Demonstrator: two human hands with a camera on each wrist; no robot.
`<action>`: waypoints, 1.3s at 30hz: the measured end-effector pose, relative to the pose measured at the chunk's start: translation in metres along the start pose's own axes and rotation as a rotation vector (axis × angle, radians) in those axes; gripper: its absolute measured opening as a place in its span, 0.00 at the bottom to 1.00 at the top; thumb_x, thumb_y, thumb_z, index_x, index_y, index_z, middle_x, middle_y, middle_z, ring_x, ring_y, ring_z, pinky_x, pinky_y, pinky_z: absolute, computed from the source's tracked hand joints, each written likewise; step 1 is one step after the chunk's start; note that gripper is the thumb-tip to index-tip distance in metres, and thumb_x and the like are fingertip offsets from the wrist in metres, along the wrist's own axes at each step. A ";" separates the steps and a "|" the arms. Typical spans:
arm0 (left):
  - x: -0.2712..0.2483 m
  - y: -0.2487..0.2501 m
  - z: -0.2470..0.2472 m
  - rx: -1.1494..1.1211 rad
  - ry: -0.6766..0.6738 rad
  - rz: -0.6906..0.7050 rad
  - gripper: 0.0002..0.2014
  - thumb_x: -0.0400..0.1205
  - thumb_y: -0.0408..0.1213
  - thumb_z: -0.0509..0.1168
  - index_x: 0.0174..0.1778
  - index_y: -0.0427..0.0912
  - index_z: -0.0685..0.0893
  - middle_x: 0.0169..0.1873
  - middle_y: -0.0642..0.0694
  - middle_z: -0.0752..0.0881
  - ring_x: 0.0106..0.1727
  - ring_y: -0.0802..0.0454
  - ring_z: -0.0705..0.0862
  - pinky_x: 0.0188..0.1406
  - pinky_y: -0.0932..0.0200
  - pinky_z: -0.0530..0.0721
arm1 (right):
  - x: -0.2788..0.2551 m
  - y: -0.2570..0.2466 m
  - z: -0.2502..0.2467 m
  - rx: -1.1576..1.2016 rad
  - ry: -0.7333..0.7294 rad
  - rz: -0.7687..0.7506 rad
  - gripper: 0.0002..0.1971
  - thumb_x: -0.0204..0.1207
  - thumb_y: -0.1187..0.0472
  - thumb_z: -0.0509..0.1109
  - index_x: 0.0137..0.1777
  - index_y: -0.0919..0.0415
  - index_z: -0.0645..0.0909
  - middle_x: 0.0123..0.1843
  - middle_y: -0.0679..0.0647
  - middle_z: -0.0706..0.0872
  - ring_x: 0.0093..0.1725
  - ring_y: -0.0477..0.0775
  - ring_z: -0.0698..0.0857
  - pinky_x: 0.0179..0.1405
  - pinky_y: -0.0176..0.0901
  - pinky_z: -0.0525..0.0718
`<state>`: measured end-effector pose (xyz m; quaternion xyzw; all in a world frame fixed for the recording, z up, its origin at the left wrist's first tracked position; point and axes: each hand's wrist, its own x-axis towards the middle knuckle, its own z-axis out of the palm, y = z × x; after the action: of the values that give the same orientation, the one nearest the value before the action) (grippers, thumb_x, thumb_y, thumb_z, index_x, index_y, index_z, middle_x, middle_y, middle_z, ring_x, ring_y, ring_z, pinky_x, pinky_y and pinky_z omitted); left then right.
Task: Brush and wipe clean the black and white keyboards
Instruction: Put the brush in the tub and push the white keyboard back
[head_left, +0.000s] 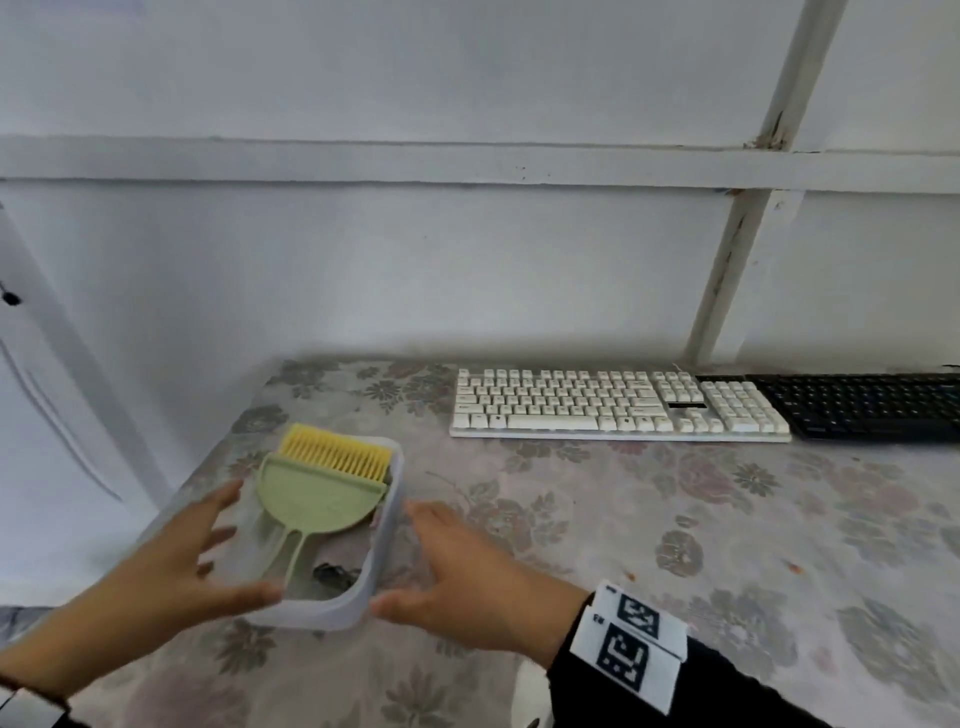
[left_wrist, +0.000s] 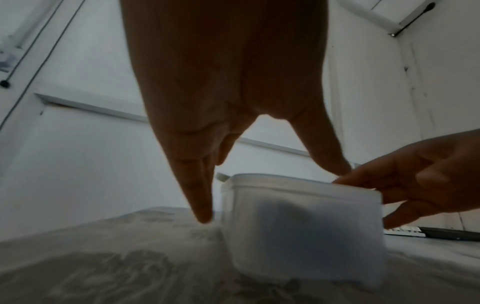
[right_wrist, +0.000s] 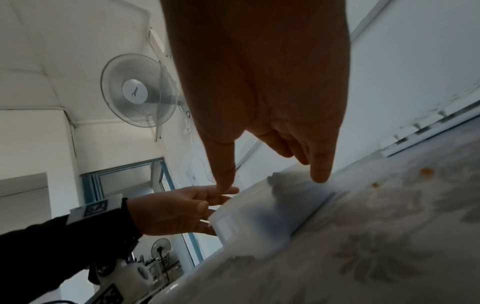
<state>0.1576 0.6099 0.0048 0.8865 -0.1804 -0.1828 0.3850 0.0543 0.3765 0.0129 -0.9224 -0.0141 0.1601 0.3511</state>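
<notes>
A translucent white box (head_left: 385, 525) stands near the table's left front. In it lie a green dustpan (head_left: 311, 499) and a yellow brush (head_left: 337, 452). My left hand (head_left: 228, 540) is at the box's left side, fingers spread and straight, thumb at the near corner. My right hand (head_left: 426, 561) is at its right side, fingers straight, thumb by the near right corner. The left wrist view shows the box (left_wrist: 298, 226) between both hands. The white keyboard (head_left: 613, 405) lies at the back, with the black keyboard (head_left: 872, 405) to its right.
A floral cloth (head_left: 675, 519) covers the table, which ends just left of the box. A white wall rises right behind the keyboards. A small dark thing (head_left: 332, 574) lies in the box's near end. A wall fan (right_wrist: 140, 90) hangs high up.
</notes>
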 end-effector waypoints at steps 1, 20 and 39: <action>0.002 -0.008 -0.004 -0.032 -0.078 -0.019 0.62 0.34 0.66 0.80 0.66 0.67 0.58 0.67 0.63 0.68 0.64 0.54 0.74 0.63 0.51 0.78 | 0.005 -0.004 0.005 0.002 -0.017 -0.010 0.43 0.78 0.44 0.67 0.84 0.57 0.46 0.83 0.48 0.52 0.82 0.54 0.55 0.79 0.46 0.60; 0.081 -0.007 -0.018 -0.156 -0.322 0.129 0.57 0.45 0.60 0.83 0.69 0.71 0.59 0.64 0.77 0.71 0.64 0.66 0.79 0.61 0.64 0.79 | 0.069 -0.005 0.002 0.008 0.162 0.101 0.48 0.79 0.46 0.66 0.83 0.65 0.37 0.85 0.54 0.37 0.84 0.50 0.41 0.80 0.40 0.46; 0.189 0.011 -0.003 0.032 -0.122 0.087 0.48 0.72 0.45 0.75 0.82 0.46 0.52 0.80 0.48 0.61 0.77 0.47 0.67 0.75 0.49 0.67 | 0.153 0.028 -0.058 0.016 0.337 0.144 0.29 0.81 0.53 0.66 0.78 0.64 0.63 0.78 0.57 0.66 0.76 0.56 0.67 0.74 0.45 0.66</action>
<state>0.3212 0.5172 -0.0199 0.8711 -0.2448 -0.2164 0.3665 0.2151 0.3397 -0.0082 -0.9320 0.1126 0.0281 0.3435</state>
